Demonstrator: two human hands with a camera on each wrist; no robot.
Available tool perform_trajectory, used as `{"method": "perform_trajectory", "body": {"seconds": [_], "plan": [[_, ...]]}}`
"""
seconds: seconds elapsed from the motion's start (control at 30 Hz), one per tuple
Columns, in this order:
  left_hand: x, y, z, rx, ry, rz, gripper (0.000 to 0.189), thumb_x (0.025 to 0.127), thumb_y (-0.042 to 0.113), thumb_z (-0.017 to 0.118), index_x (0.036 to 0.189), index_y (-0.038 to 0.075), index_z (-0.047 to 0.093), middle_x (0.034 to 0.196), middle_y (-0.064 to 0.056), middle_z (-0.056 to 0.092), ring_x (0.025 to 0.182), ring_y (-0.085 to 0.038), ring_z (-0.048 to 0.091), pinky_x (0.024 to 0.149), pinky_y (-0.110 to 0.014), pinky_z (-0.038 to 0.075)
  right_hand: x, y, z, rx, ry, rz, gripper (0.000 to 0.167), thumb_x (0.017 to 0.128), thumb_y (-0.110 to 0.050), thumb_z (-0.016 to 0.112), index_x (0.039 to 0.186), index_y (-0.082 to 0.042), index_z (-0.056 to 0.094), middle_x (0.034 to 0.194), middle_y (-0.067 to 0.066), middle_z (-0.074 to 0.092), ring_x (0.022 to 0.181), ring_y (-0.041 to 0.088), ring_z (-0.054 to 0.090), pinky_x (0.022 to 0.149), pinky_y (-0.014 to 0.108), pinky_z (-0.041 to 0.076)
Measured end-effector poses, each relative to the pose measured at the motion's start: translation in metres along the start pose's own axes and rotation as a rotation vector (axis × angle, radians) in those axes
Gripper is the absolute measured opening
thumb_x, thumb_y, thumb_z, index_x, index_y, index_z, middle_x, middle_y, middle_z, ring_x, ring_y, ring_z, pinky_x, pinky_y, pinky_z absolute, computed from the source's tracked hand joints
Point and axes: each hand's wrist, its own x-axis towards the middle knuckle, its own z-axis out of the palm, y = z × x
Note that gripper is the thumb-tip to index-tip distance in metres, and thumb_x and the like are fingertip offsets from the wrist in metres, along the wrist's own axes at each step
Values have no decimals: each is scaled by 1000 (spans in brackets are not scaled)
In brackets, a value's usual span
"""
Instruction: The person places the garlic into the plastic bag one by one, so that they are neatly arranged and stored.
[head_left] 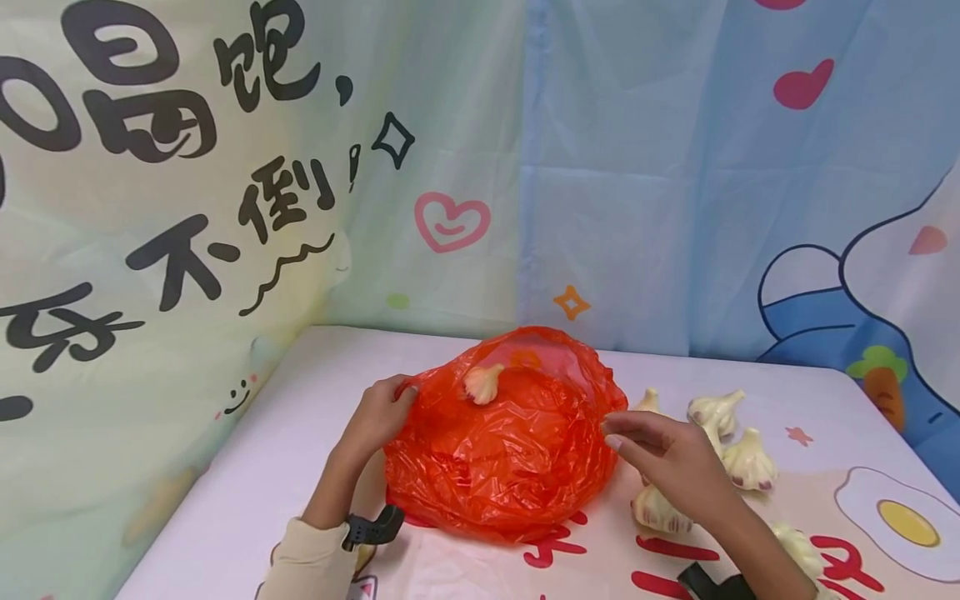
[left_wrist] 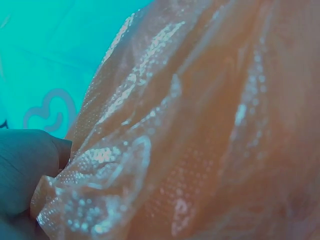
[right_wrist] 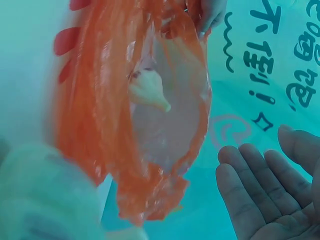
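A crumpled red plastic bag (head_left: 510, 467) lies on the table with its mouth open. My left hand (head_left: 378, 417) pinches the bag's left rim between thumb and fingers; the left wrist view shows the thumb against the bunched plastic. One garlic bulb (head_left: 482, 383) shows within the bag's mouth, seen also in the right wrist view as a pale bulb (right_wrist: 149, 89). Beside the bag's right rim is my right hand (head_left: 678, 462). It holds nothing, and its loosely bent fingers (right_wrist: 257, 187) stand apart from the plastic in the right wrist view.
Several garlic bulbs (head_left: 750, 461) lie on the table (head_left: 262, 450) to the right of the bag, some partly hidden by my right hand and forearm. A blurred bulb (right_wrist: 50, 195) looms close in the right wrist view. A printed curtain (head_left: 615, 208) hangs behind the table.
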Motion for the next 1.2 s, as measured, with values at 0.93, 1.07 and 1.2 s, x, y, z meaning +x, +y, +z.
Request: {"method": "perform_trajectory", "body": {"seconds": [0.93, 1.07, 1.2], "plan": [[1, 0, -2, 12, 10, 4, 29, 101, 19, 50, 122, 4, 63, 104, -10, 67, 80, -22, 65, 72, -37, 58, -27, 55, -51, -265, -17, 334, 47, 91, -31, 69, 123, 2, 63, 118, 24, 63, 105, 41, 61, 75, 41, 57], [2, 0, -2, 8, 8, 2, 29, 101, 19, 50, 122, 4, 63, 105, -12, 67, 80, -23, 65, 72, -37, 58, -25, 61, -51, -256, -61, 373, 50, 89, -35, 70, 123, 2, 64, 121, 25, 62, 106, 41, 61, 78, 43, 56], [2, 0, -1, 11, 10, -6, 29, 101, 19, 51, 122, 4, 63, 104, -11, 67, 80, -23, 65, 72, -37, 58, -25, 64, -49, -253, -88, 362, 49, 89, -32, 71, 124, 2, 63, 121, 24, 61, 103, 38, 62, 78, 42, 56]]}}
